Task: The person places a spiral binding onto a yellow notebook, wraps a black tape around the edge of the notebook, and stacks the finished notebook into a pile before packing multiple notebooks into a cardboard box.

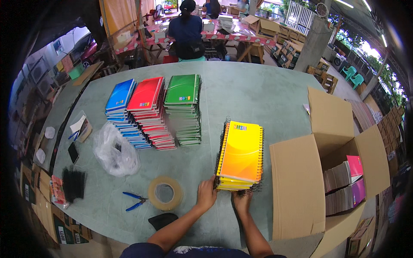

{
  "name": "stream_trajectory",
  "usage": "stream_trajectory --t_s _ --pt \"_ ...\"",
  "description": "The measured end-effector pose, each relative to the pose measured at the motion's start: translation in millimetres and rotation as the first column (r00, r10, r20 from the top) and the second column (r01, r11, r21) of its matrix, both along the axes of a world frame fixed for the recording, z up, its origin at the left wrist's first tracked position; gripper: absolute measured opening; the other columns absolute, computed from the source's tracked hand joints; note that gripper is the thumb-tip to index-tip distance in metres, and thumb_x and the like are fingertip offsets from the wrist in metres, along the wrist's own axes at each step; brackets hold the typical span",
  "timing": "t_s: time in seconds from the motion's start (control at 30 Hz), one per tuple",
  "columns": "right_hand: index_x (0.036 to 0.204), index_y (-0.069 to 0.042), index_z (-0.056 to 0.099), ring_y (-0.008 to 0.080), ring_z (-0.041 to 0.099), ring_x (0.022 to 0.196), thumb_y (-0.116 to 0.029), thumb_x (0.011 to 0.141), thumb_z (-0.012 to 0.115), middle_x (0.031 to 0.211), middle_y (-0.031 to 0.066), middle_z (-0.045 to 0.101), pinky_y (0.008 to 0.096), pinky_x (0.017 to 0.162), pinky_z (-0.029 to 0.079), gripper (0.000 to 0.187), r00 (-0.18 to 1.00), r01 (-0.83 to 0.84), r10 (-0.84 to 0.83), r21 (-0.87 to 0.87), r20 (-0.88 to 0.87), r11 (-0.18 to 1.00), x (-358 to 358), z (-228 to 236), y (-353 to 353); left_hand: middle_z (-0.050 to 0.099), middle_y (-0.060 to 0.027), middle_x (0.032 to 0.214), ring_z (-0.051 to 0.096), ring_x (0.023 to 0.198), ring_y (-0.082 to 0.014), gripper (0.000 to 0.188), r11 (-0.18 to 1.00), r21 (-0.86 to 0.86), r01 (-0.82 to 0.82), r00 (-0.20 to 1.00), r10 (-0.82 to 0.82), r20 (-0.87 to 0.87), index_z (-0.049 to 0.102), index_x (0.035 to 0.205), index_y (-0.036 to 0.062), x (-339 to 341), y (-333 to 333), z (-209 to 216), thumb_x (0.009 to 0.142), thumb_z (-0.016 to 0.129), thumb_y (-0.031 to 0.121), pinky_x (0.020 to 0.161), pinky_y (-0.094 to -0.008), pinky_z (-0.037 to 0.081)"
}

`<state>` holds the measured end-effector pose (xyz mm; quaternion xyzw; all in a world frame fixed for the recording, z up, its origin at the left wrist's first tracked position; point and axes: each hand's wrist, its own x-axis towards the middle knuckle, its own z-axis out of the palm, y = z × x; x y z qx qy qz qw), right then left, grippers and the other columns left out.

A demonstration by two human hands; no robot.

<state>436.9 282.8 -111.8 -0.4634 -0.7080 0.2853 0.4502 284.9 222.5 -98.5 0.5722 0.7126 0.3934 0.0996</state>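
A stack of yellow-orange spiral notebooks [241,150] stands on the grey-green table in front of me, its black wire bindings showing along both sides. My left hand [207,194] presses its near left corner, fingers bent around the edge. At the near edge my right hand [242,202] grips the lower notebooks, its fingertips partly hidden under the stack. Beyond and to the left, three tall piles stand side by side: blue notebooks [119,96], red notebooks [146,94] and green notebooks [183,90].
An open cardboard box [297,189] at right holds pink and purple notebooks [358,191]. Left of my arms lie a tape roll [154,193], blue pliers [136,201], a clear plastic bag [112,150] and black wire bindings [74,182]. A person [186,32] sits at a far table.
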Motion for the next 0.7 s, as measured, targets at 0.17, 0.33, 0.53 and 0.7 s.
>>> stream_trajectory --t_s 0.17,0.33,0.53,0.7 --pt "0.092 -0.001 0.060 0.0357 0.057 0.087 -0.004 0.061 0.075 0.092 0.0162 0.061 0.0409 0.076 0.045 0.035 0.975 0.076 -0.091 0.082 0.201 0.994 -16 -2 45 0.057 -0.0152 0.094 0.051 0.090 -0.0333 0.055 0.997 -0.046 -0.069 0.997 0.071 0.023 0.045 0.123 0.0012 -10 48 -10 0.072 0.063 0.008 0.079 -0.0423 0.039" --pt "0.106 -0.006 0.053 0.0361 0.050 0.096 -0.022 0.068 0.073 0.097 0.0154 0.057 0.0481 0.080 0.038 0.046 0.954 0.165 -0.133 -0.102 0.267 0.981 -39 5 84 0.058 -0.0128 0.098 0.052 0.092 -0.0328 0.054 0.987 -0.087 -0.133 0.991 0.135 0.020 0.046 0.122 0.0040 -23 93 1 0.072 0.066 0.012 0.080 -0.0431 0.039" --pt "0.110 -0.006 0.051 0.0351 0.052 0.095 -0.019 0.067 0.074 0.096 0.0158 0.058 0.0475 0.080 0.039 0.051 0.950 0.224 -0.197 -0.086 0.243 0.971 -53 4 113 0.059 -0.0122 0.095 0.055 0.088 -0.0318 0.037 0.976 -0.106 -0.192 0.971 0.205 0.126 0.057 0.106 0.0069 -35 122 -4 0.073 0.067 0.019 0.073 -0.0424 0.043" --pt "0.120 -0.008 0.047 0.0352 0.053 0.091 -0.010 0.063 0.075 0.095 0.0152 0.058 0.0457 0.080 0.039 0.063 0.964 0.203 -0.184 -0.081 0.193 0.976 -59 0 119 0.057 -0.0126 0.087 0.057 0.079 -0.0313 0.022 0.970 -0.142 -0.199 0.979 0.202 0.012 0.062 0.094 0.0067 -42 117 -2 0.076 0.063 0.020 0.064 -0.0429 0.045"
